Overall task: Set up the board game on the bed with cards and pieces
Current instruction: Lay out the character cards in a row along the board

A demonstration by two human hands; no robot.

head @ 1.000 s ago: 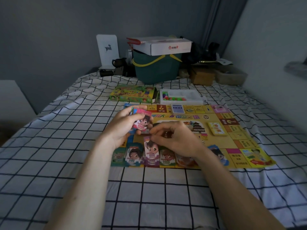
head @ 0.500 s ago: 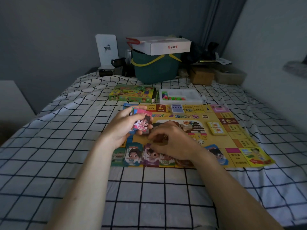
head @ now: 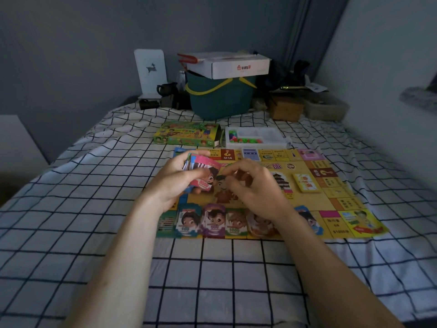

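- Cards: a fanned stack, pink card on top, tilted with its long axis running from upper left to lower right and its printed face toward the camera.
- Left hand grips the stack from the left, thumb across the front; the cards stick out to the right of the palm.
- Right hand hovers just beside the stack, fingers curled inward; whether they pinch anything cannot be told.
- Game board lies flat on the checked bed sheet, with a row of money cards along its near edge.
- Beyond the board sit the game box and a white piece tray.
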